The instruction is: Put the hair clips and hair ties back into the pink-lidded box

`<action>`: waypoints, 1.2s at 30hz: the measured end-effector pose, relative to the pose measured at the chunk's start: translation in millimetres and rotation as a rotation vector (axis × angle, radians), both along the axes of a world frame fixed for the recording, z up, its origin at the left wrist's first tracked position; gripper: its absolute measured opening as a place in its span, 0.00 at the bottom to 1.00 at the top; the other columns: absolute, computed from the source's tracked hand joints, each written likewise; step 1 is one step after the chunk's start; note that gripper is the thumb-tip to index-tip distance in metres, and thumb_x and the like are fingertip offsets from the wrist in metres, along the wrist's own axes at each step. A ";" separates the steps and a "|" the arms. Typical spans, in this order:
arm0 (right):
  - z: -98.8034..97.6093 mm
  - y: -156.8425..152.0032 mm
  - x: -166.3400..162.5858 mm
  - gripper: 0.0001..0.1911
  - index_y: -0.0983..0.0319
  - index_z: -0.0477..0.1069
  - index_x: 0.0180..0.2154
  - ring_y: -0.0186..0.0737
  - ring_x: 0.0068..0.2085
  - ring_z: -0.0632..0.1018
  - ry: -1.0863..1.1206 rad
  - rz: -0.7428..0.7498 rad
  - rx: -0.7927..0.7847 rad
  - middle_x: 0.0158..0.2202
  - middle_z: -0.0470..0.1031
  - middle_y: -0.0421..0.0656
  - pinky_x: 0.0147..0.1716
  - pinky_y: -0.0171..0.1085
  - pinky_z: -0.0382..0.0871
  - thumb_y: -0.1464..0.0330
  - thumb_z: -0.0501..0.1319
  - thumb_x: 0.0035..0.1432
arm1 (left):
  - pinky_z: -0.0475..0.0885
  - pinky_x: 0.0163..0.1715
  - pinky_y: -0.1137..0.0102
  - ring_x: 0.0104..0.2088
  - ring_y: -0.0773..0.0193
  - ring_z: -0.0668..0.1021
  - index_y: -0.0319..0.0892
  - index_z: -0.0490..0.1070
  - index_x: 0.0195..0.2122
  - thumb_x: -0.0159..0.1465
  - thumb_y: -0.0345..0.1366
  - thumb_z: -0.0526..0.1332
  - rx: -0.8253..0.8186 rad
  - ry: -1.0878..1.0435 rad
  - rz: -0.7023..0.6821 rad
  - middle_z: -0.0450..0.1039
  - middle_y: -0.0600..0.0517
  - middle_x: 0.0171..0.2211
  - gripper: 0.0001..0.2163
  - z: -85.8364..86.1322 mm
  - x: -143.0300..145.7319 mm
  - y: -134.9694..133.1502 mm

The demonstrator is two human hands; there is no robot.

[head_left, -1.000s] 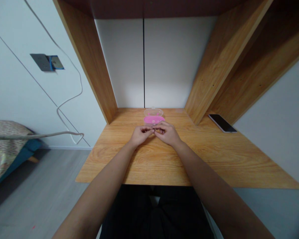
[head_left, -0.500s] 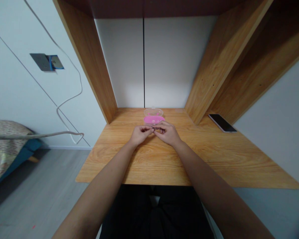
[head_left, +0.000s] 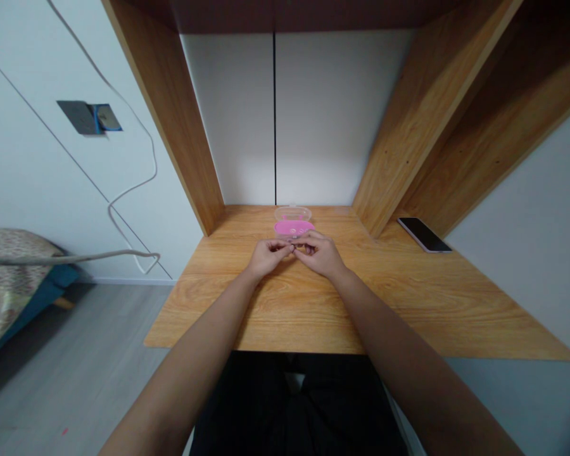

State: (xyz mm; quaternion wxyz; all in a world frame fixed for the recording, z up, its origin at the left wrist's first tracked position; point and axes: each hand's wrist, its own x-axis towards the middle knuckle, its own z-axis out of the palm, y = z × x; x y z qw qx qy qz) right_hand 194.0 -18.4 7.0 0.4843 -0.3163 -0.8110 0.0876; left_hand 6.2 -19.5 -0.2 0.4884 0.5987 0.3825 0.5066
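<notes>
My left hand (head_left: 268, 255) and my right hand (head_left: 319, 253) meet fingertip to fingertip above the desk. Both are closed in a pinch on something small and dark, mostly hidden by the fingers and too small to name. Just beyond them lies an oval pink case (head_left: 281, 227), opened out, with a few small pale shapes inside. Its clear lid (head_left: 292, 213) stands folded back toward the rear panel. The fingers of my right hand cover part of the case's near edge.
The wooden desk (head_left: 294, 310) has upright side boards and a white back panel (head_left: 323, 120). A dark-screened phone (head_left: 424, 235) lies at the right. A pale cable (head_left: 145, 180) hangs at the left, near a wall socket (head_left: 107, 118) and a bed (head_left: 19, 272).
Almost nothing differs. My fingertips shift very slightly around the small dark thing, which shows less now; the case and phone stay in place.
</notes>
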 end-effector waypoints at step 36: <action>2.4 -2.2 -1.1 0.06 0.58 0.80 0.38 0.32 0.26 0.69 0.009 0.008 -0.006 0.32 0.75 0.41 0.26 0.34 0.65 0.70 0.67 0.57 | 0.70 0.34 0.71 0.27 0.66 0.75 0.37 0.79 0.26 0.52 0.48 0.71 0.009 0.011 -0.049 0.79 0.49 0.26 0.16 4.1 -1.2 -3.2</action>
